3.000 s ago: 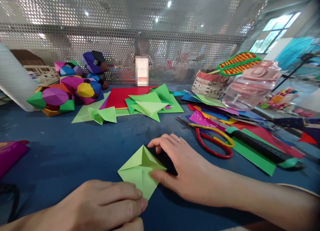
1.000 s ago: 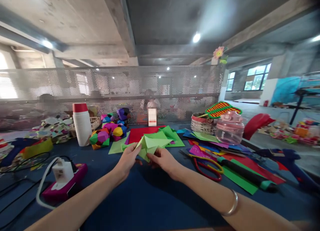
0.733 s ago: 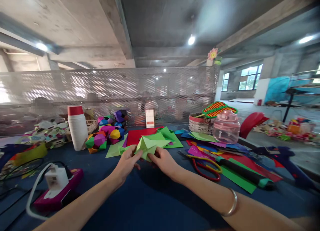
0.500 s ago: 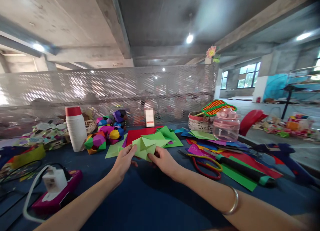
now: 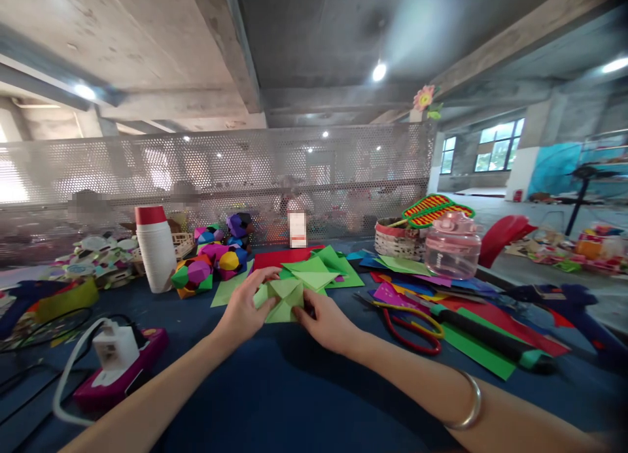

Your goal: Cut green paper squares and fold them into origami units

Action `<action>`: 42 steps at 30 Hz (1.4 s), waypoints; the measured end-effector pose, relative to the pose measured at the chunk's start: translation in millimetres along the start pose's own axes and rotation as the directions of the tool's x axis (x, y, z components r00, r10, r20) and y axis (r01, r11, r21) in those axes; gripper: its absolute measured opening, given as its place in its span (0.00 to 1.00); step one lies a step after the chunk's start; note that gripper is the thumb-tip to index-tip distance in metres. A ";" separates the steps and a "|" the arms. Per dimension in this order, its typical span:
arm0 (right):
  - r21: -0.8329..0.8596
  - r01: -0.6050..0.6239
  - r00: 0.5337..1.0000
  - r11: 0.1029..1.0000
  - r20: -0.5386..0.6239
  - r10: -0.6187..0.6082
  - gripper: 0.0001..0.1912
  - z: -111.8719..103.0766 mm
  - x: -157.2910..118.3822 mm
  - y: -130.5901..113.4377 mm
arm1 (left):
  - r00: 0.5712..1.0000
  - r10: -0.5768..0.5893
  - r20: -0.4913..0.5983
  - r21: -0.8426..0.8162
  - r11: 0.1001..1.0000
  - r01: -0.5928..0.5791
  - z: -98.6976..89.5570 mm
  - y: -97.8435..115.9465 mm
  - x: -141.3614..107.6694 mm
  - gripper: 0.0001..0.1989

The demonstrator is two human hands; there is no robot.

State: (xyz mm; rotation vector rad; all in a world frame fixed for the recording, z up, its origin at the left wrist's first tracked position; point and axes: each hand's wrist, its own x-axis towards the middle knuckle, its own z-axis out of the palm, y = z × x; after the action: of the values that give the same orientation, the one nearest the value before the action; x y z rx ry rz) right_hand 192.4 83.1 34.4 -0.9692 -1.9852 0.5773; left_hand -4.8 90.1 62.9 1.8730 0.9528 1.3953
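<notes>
A light green folded paper (image 5: 283, 301) is held up between my two hands, with creased flaps meeting near its middle. My left hand (image 5: 249, 304) grips its left edge, thumb in front and fingers behind. At the right edge, my right hand (image 5: 324, 317) pinches it between thumb and fingers; some fingertips are hidden. Just behind it lie brighter green folded papers (image 5: 314, 273) on a red sheet (image 5: 267, 259). A pale green sheet (image 5: 224, 293) rests left of my left hand.
Scissors (image 5: 409, 322), a black-handled cutter (image 5: 485, 335), and a blue glue gun (image 5: 554, 302) lie at right, near a pink bottle (image 5: 452, 247) and basket (image 5: 397, 240). At left stand stacked paper cups (image 5: 156, 250), coloured paper balls (image 5: 192, 276) and a purple power strip (image 5: 122, 368).
The folded paper has come slightly lower and turned to face me more. My left hand has shifted its hold, its fingers now raised over the upper left edge. The view has swung slightly left.
</notes>
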 end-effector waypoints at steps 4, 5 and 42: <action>-0.073 0.067 0.997 0.995 0.031 -0.065 0.03 1.1 -2.4 0.1 | 1.000 -0.010 0.019 0.006 1.000 0.009 -2.6 0.9 0.5 0.09; -0.090 0.081 0.996 0.993 0.036 -0.078 0.04 0.9 -2.5 0.7 | 0.999 -0.041 0.009 -0.011 0.999 0.041 -3.2 -0.8 1.5 0.07; 0.245 -0.197 0.976 0.949 -0.043 0.214 0.08 -0.3 4.9 5.6 | 0.905 -0.384 0.185 -0.096 0.909 0.405 -2.7 -20.0 5.0 0.24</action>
State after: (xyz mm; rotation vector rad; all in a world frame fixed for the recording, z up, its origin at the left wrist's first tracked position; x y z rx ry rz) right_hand 193.3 90.4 33.0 -1.0360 -1.7168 0.8669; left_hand -10.2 105.5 50.1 1.5580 1.0595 1.0190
